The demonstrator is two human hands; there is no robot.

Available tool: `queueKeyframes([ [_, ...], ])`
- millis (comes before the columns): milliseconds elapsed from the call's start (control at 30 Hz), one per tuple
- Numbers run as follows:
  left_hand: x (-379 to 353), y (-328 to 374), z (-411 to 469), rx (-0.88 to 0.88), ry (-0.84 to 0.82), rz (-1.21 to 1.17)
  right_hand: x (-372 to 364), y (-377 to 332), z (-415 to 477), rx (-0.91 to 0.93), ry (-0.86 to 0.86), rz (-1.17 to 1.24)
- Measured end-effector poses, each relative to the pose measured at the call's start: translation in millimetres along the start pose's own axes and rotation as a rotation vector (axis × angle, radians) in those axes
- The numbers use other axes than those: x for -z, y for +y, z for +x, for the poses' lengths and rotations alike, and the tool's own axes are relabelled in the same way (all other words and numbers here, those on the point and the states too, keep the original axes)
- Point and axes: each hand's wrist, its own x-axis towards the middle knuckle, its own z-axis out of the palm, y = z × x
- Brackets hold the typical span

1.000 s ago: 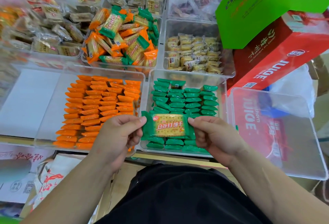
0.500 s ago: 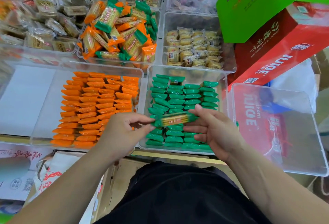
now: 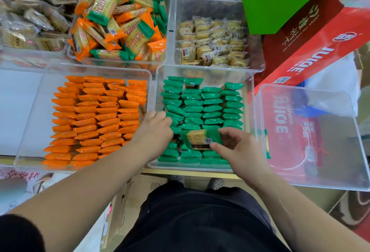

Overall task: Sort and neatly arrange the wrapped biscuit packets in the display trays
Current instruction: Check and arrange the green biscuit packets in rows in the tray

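Red box (image 3: 312,51) at right reads "JUICE". Right hand (image 3: 238,151) pinches the green packet (image 3: 200,138), now flipped barcode-up; left hand (image 3: 155,127) has let go, its grip unclear.

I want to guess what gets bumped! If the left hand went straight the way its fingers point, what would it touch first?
The left hand points into the clear tray, so it would first meet the green packets in the leftmost row. Its fingertips seem to touch them, though depth is unclear.
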Motion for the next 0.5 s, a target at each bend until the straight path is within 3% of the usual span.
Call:
queueKeyframes([
  [67, 3, 3, 9, -0.011, -0.09, 0.072, -4, 1, -1, 0.089, -0.016, -0.093],
  [200, 3, -1, 17, -0.004, -0.114, 0.117, -11, 4, 1, 0.322, -0.069, -0.303],
  [500, 7, -23, 3, 0.133, 0.077, 0.008, -43, -3, 11, 0.609, -0.239, -0.581],
])
